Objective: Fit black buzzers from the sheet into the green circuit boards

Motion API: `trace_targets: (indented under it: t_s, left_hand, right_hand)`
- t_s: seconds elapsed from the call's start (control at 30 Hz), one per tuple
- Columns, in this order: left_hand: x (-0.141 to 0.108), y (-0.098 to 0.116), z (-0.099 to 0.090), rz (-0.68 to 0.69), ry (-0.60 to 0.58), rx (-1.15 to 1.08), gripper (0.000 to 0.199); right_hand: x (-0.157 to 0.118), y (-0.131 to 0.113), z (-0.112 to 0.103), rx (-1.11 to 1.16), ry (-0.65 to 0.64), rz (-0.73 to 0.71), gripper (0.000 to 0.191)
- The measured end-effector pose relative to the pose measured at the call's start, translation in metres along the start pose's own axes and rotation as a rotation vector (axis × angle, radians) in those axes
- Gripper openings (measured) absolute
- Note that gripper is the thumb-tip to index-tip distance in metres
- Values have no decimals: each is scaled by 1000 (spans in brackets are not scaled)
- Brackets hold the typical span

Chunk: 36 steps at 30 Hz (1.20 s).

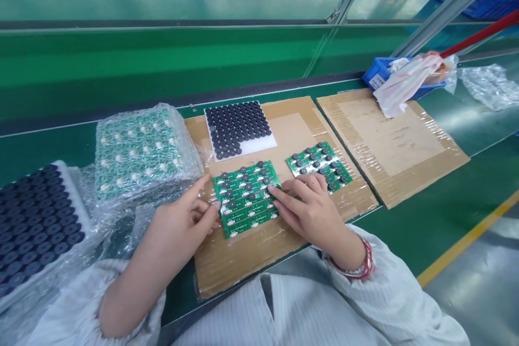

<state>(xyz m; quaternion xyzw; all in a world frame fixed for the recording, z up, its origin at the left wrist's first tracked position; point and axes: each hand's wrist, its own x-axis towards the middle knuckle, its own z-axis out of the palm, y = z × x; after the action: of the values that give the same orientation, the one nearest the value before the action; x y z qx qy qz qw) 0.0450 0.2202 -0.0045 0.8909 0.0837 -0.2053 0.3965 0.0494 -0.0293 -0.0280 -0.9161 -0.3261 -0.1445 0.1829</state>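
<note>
A green circuit board panel (245,200) with round black parts on its upper rows lies on a taped cardboard sheet (279,135). My left hand (186,216) grips its left edge between thumb and fingers. My right hand (308,208) rests its fingertips on the right side of the same panel. Just beyond that hand lies a second green panel (318,166) with black round parts, not touched. Farther back, a white foam sheet (243,146) carries rows of black discs (237,124). The board under my fingers is partly hidden.
A bubble-wrapped stack of green boards (141,154) and a foam tray of black discs (36,221) lie left. A second cardboard sheet (389,140) sits right, below a blue bin (381,73) with a white plastic bag (409,78).
</note>
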Motion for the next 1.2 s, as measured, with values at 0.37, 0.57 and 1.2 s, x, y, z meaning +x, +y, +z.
trace_targets:
  t_s: [0.37,0.57,1.2]
  left_hand:
    - [0,3,0,26,-9,122,64]
    - [3,-1,2,36,-7,73,62]
    - [6,-1,2,121,-54,138,58]
  right_hand:
    - [1,-3,4,17,30,21,17]
    - [0,-2,4,41,166,93,14]
    - [17,0,-4,19,-62,34,7]
